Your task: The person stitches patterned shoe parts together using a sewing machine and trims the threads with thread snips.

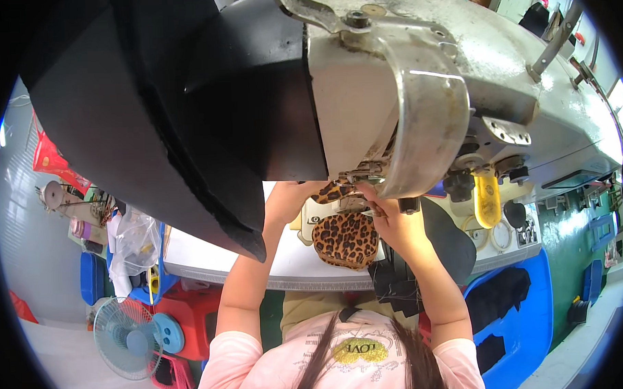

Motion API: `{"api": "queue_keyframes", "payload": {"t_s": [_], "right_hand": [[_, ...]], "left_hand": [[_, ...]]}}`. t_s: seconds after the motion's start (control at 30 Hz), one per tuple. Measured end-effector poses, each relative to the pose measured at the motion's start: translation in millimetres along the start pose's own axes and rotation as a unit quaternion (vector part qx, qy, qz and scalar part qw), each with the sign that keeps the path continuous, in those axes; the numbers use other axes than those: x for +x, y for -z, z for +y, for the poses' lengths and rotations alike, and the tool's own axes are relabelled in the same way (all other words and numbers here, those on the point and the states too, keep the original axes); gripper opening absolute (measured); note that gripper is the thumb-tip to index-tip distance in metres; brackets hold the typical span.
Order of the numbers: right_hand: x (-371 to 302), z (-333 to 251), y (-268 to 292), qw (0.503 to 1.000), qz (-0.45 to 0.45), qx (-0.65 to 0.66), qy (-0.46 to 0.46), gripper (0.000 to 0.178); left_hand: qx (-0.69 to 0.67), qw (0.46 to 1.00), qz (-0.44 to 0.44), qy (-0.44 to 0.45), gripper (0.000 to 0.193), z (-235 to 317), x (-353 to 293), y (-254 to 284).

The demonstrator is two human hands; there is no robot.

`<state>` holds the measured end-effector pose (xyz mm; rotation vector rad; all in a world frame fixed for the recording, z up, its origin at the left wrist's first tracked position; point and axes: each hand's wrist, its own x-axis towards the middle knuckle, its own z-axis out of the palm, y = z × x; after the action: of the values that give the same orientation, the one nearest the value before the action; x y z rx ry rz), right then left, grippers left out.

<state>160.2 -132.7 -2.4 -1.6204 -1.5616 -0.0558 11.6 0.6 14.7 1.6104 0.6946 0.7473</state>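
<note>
Beneath the head of a sewing machine [425,115], a small leopard-print fabric piece [332,192] lies by the presser foot [355,177]. My left hand [289,201] grips its left edge, the fingertips partly hidden by the machine. On the other side my right hand [395,217] is closed, thumb and fingers pinching the piece close to the needle area. A larger rounded leopard-print piece [345,240] lies on the white table [286,260] between my forearms. Dark fabric [395,287] with loose threads hangs at the table edge beside my right forearm.
A large black cover [246,87] blocks much of the upper left. At lower right stands a blue tub [535,324] with black cloth pieces [499,298]. A fan [128,338] and red stool [192,322] are at lower left. A yellow part [487,201] hangs from the machine.
</note>
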Motion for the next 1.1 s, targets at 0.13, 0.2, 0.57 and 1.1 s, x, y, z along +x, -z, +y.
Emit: {"api": "queue_keyframes", "payload": {"t_s": [0.13,0.2,0.57,1.1], "right_hand": [[1,-1,2,0.998,0.036,-0.033,0.037,0.044],[-6,2,-4,0.999,0.012,0.03,-0.014,0.028],[-41,21,0,0.984,0.081,0.139,-0.073,0.012],[-21,77,-18,0.946,0.116,0.159,-0.26,0.028]], "left_hand": [[0.162,0.974,-0.02,-0.155,0.025,-49,7,14],[0.166,0.976,-0.031,-0.137,0.032,-45,4,9],[-0.234,0.966,0.084,0.078,0.015,-79,-45,14],[0.14,0.96,0.238,-0.047,0.018,-145,-109,35]]}}
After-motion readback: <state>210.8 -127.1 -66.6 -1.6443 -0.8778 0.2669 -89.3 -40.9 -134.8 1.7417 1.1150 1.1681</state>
